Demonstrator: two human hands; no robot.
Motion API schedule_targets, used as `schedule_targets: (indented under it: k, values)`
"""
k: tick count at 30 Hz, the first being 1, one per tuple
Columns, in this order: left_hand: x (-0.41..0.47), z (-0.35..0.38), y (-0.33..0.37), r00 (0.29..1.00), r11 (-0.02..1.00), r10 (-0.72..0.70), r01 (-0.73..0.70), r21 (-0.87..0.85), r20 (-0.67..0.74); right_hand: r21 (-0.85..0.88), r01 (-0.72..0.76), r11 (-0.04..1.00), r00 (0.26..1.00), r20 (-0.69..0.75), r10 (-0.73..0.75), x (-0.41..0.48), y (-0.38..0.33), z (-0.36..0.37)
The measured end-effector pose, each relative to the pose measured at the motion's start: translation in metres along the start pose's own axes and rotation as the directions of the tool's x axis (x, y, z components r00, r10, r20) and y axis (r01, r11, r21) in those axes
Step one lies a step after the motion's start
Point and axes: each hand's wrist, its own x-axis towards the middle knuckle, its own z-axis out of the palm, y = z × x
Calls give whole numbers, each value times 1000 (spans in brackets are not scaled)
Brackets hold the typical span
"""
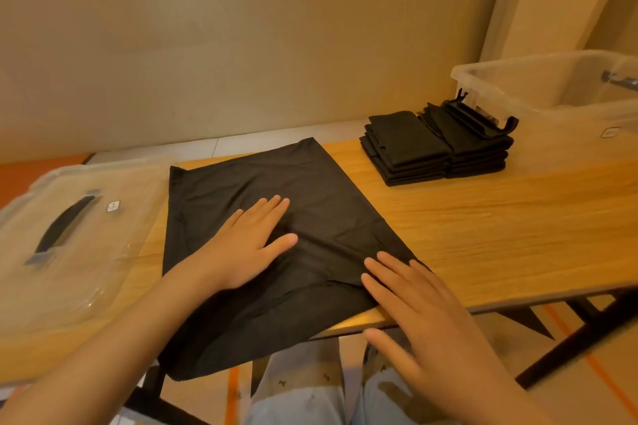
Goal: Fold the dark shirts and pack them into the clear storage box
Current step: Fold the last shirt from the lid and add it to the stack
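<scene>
left grip (248, 241), right grip (424, 314) spread flat on shirt (310, 183) | lid label (113, 206) unreadable

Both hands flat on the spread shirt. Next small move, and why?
Probably grip the right edge of the shirt with the right hand and fold it over toward the left hand, which presses the middle. The shirt lies flat but is far wider than the folded stacks, and its near end hangs off the table.

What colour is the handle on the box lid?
Black, seen in the head view on the clear lid's handle.
</scene>
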Motion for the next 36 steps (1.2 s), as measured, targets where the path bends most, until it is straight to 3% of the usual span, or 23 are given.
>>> schedule_targets:
  k: [3,7,12,16,19,22,24,30,36]
  values:
    - [-18,16,-13,998,998,-47,46,30,41,-41,23,999,995,93,-19,-18,3,11]
    - [-21,27,-20,999,1000,-22,22,15,-36,-20,31,999,995,101,-29,-31,7,12]
    - [-27,24,-29,998,996,45,-48,-71,-32,57,83,995,996,-21,-82,-38,3,4]
    - [-22,5,-31,984,992,-76,58,-108,-162,142,104,984,991,-102,-90,23,4,-33]
    - [-2,-3,-38,946,967,-254,246,-63,-202,148,122,981,989,69,-133,109,6,-33]
    - [14,7,-51,900,905,-425,422,-47,-99,58,129,990,941,307,-140,172,10,4]
    - [20,16,-58,883,885,-466,466,-23,-61,27,86,996,915,393,-90,187,13,26]
    - [46,9,-75,964,970,-240,244,18,-118,-3,-159,987,926,346,150,183,8,43]
    - [38,1,-61,968,992,-127,122,-40,-214,57,-209,976,932,313,182,170,7,23]
